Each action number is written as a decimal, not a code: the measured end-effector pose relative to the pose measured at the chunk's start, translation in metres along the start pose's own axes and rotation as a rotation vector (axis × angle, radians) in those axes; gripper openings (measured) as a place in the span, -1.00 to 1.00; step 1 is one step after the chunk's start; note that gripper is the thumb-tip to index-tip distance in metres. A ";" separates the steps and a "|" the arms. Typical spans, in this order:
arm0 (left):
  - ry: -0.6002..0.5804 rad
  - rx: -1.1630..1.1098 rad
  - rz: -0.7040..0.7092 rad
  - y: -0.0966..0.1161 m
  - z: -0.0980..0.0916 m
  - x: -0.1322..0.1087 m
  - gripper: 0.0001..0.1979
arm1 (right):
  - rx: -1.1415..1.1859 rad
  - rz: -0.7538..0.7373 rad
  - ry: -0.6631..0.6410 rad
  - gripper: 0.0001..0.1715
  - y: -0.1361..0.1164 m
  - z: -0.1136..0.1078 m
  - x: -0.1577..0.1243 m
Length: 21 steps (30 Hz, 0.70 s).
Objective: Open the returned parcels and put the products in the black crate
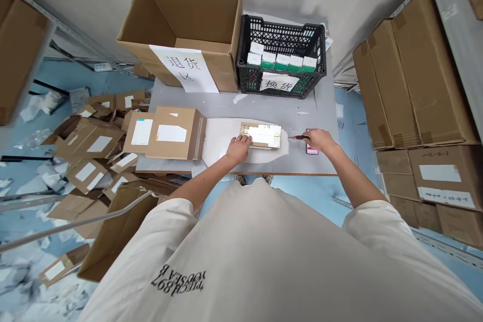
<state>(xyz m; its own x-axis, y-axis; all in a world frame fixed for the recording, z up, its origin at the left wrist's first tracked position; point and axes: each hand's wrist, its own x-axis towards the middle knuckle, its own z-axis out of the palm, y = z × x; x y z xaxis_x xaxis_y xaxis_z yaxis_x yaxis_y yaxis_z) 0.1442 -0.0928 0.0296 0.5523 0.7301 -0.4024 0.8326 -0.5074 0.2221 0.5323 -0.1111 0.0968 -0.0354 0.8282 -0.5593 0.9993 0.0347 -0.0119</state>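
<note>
A flat cardboard parcel [264,134] with a white label lies on a white mat [222,143] in the middle of the grey table [264,108]. My left hand [238,148] rests on the parcel's near left corner, fingers curled against it. My right hand [319,140] is to the right of the parcel, closed around a red-handled cutter [299,137] whose tip points left toward the parcel. A phone [311,149] lies under that hand on the table.
Two cardboard boxes [171,133] sit at the table's left. A large open carton [184,30] and a black crate [281,55] of green-white boxes stand at the back. Opened boxes litter the floor at left [90,146]. Stacked cartons [411,75] fill shelving on the right.
</note>
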 end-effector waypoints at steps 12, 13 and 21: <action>-0.070 0.108 0.139 0.037 -0.013 0.078 -0.40 | 0.962 0.069 0.135 -0.61 0.009 0.079 0.002; -0.082 0.125 0.134 0.037 -0.013 0.081 -0.42 | 0.993 0.070 0.127 -0.61 0.009 0.083 0.004; -0.026 0.124 0.119 0.036 -0.006 0.073 -0.41 | 0.911 0.004 0.104 -0.60 0.007 0.080 0.021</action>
<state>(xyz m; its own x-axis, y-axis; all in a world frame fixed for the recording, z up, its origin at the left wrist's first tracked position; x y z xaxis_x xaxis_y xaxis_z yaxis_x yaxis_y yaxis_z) 0.2147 -0.0545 0.0132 0.6443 0.6499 -0.4032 0.7487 -0.6436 0.1590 0.5397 -0.1386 0.0188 0.0113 0.8750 -0.4840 0.6189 -0.3863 -0.6839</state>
